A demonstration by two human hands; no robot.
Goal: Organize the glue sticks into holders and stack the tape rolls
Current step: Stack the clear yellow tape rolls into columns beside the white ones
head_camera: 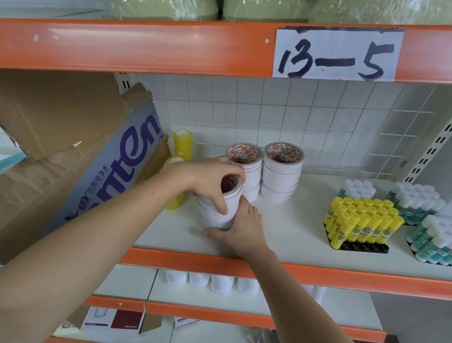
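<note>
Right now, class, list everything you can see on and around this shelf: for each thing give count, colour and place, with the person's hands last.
White tape stack being handled: one, white, front of the middle shelf.
White tape stacks: two, white with red-printed cores, behind it.
Yellow tape rolls: several, yellow, left of the white stacks.
Yellow glue sticks: one holder full, yellow, right side.
White-capped glue sticks: three groups, green and white, far right.
Cardboard box: one, brown with purple print, left.
Shelf label: one, white, reads 13-5, orange beam.
Left hand: grips the stack's top.
Right hand: holds its base.
</note>
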